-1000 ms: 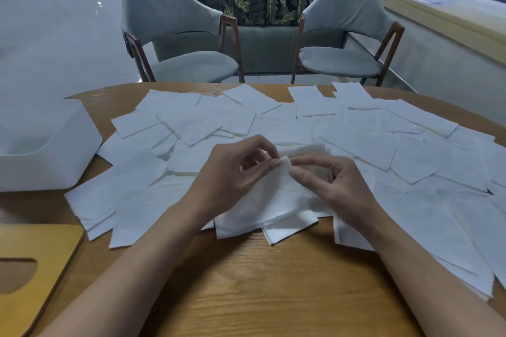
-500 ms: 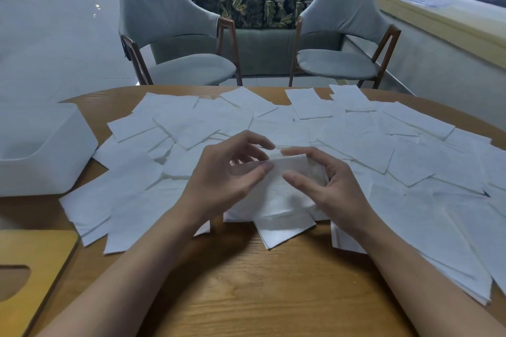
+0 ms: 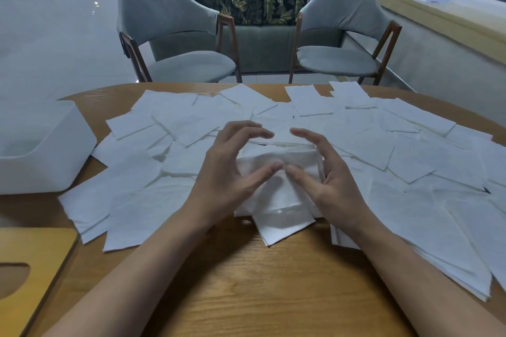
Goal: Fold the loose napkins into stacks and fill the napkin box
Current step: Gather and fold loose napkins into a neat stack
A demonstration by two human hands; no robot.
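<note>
Several loose white napkins (image 3: 361, 142) lie spread over the round wooden table (image 3: 260, 295). In front of me sits a partly folded napkin (image 3: 276, 200) on top of another one. My left hand (image 3: 227, 175) and my right hand (image 3: 334, 183) arch over it side by side. Both thumbs press on its middle, and the fingers reach out above its far edge, spread and only lightly bent. The white napkin box (image 3: 46, 156) stands at the table's left edge, its inside hidden from this angle.
A yellow wooden lid (image 3: 30, 268) with an oval slot lies at the near left. Two grey chairs (image 3: 178, 35) (image 3: 342, 35) stand beyond the table. Bare wood shows between my forearms.
Both hands have let go of the pinched napkin edge and spread their fingers. The napkin now lies lower under my thumbs.
</note>
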